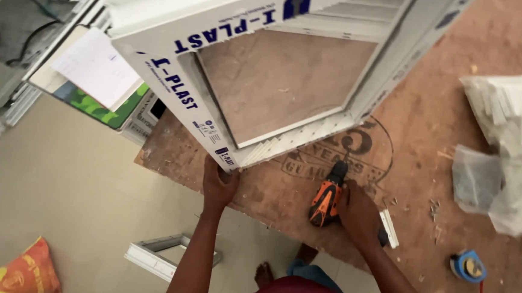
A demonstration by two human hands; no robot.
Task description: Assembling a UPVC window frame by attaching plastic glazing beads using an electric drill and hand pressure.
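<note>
Right hand (358, 208) grips the orange drill (328, 196), its bit aimed up and away at the white frame (310, 135)'s lower rail; left hand (218, 183) clasps the frame's near corner, propped on the plywood bench (432, 115).

Two bare hands are seen: one left hand (219, 186) and one right hand (358, 210). One orange-and-black cordless drill (327, 196) is counted, and one large white plastic frame (219, 47) with blue lettering. One smaller white frame (157, 256) is seen on the floor. One brown plywood board (431, 127) is counted, one blue tape measure (468, 266), one clear plastic bag (475, 179), one orange-and-yellow sack (24, 271) and one bare foot (263, 276).
</note>
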